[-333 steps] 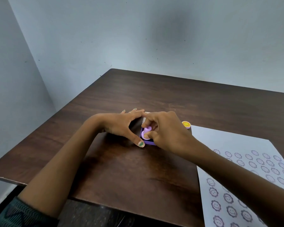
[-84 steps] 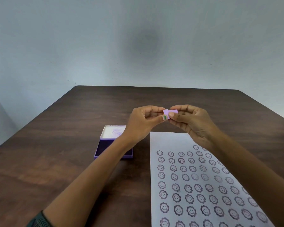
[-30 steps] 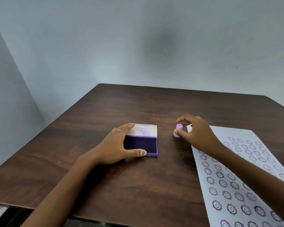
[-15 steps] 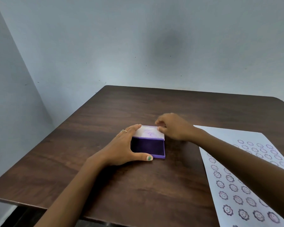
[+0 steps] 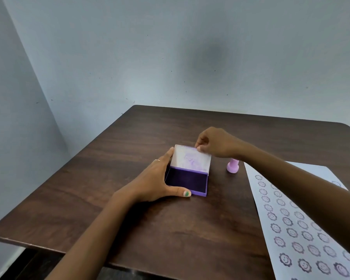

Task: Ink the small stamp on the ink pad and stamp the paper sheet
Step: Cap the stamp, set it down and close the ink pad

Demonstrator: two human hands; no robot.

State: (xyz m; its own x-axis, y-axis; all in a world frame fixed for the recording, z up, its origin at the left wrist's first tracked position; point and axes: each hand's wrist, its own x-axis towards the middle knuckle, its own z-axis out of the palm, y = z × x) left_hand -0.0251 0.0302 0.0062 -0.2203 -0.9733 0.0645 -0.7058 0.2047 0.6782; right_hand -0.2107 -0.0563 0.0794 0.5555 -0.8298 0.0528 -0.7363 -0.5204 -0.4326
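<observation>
The purple ink pad (image 5: 187, 181) lies on the dark wooden table (image 5: 150, 229), its dark pad showing. Its white-lined lid (image 5: 190, 159) is tilted up at the hinge. My left hand (image 5: 156, 182) clasps the pad's left side and front edge, thumb along the front. My right hand (image 5: 215, 142) pinches the lid's far right corner. The small pink stamp (image 5: 233, 166) stands alone on the table just right of the pad, under my right forearm. The paper sheet (image 5: 303, 229), covered with several rows of purple smiley prints, lies at the right.
The table stands in a corner, with pale walls behind it (image 5: 190, 57) and on the left (image 5: 18, 118). Its front edge (image 5: 49, 247) and left edge are close to my arms.
My right hand set the stamp down beside the pad, then went to the lid's far corner and raised it from lying back to tilted up. My left hand stayed on the pad.
</observation>
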